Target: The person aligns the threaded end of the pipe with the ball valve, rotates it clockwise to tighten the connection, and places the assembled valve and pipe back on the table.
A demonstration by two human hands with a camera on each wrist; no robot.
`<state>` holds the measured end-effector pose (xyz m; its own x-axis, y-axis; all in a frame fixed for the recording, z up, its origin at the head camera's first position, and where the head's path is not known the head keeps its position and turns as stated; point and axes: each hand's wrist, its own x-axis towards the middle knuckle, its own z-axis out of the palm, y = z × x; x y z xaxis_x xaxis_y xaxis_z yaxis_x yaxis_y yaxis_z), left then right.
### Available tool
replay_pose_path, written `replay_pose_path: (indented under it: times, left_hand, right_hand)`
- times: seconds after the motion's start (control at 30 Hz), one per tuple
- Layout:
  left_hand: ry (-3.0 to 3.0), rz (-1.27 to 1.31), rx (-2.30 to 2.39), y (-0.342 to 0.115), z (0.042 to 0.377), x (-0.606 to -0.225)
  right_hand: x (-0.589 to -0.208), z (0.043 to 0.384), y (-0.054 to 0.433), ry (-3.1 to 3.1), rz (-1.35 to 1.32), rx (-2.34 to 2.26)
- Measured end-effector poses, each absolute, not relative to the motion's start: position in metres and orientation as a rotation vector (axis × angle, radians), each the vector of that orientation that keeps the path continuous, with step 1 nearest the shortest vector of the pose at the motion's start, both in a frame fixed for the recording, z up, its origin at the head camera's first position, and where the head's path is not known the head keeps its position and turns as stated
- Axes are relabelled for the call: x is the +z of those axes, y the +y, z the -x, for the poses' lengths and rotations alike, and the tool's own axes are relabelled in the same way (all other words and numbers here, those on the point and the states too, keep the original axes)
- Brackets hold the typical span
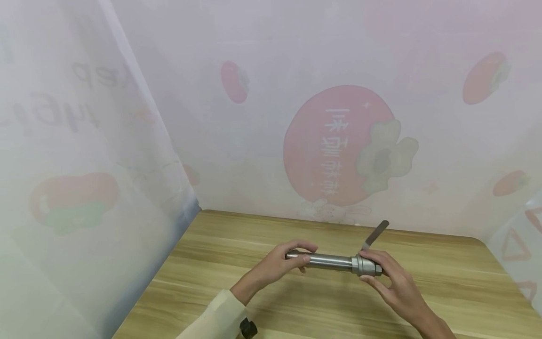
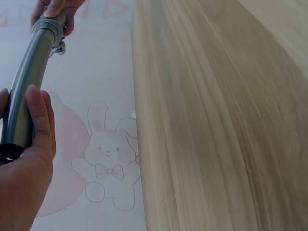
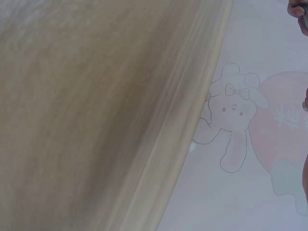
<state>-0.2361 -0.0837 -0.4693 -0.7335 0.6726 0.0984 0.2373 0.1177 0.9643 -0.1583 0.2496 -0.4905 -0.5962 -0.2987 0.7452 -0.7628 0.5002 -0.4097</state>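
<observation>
A smooth metal pipe [image 1: 332,262] lies almost level above the tabletop in the head view. On its right end sits a silver ball valve [image 1: 365,265] with a flat lever handle [image 1: 377,234] slanting up and to the right. My left hand [image 1: 275,263] holds the pipe near its left end, thumb on the near side. The valve body is pinched between the thumb and fingers of my right hand [image 1: 395,282]. In the left wrist view the pipe's open end [image 2: 12,150] shows by the left palm. Only slivers of both hands enter the right wrist view.
Under the hands is a wood-grain table [image 1: 220,235]. Pale fabric [image 1: 254,150] printed with fruit and a rabbit hangs behind it, and more fabric [image 1: 76,150] hangs at the left. A small black object [image 1: 248,328] is at the left sleeve.
</observation>
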Motion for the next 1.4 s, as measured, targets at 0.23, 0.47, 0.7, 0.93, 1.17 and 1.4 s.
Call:
replay_pose_path:
  times: [0.23,0.47,0.7,0.93,1.17,1.4]
  left_hand:
    - [1.88,-0.727,1.803,-0.0821,0.2358,-0.4684]
    - [1.889,-0.689,1.754,-0.0825,0.2348,-0.4638]
    - [1.84,-0.733,1.719,-0.0841,0.2358,-0.4609]
    - [1.874,-0.738,1.715,-0.0859,0.2345,-0.4626]
    - [1.879,-0.764,1.732,-0.0865,0.2328,-0.4634]
    - [1.896,-0.781,1.731,-0.0876,0.2298,-0.4631]
  right_hand:
    - [-0.4888,0.1596,0.2485,-2.127,-0.856,0.99]
    - [-0.4876,0.1619,0.2479,-2.095,-0.876,0.995]
    - [-0.4885,0.1631,0.2484,-2.069,-0.907,1.001]
    - [-0.4871,0.161,0.2474,-2.094,-0.904,0.999]
    - [-0.4876,0.1593,0.2469,-2.124,-0.898,1.002]
    - [-0.4869,0.1588,0.2463,-2.129,-0.897,1.003]
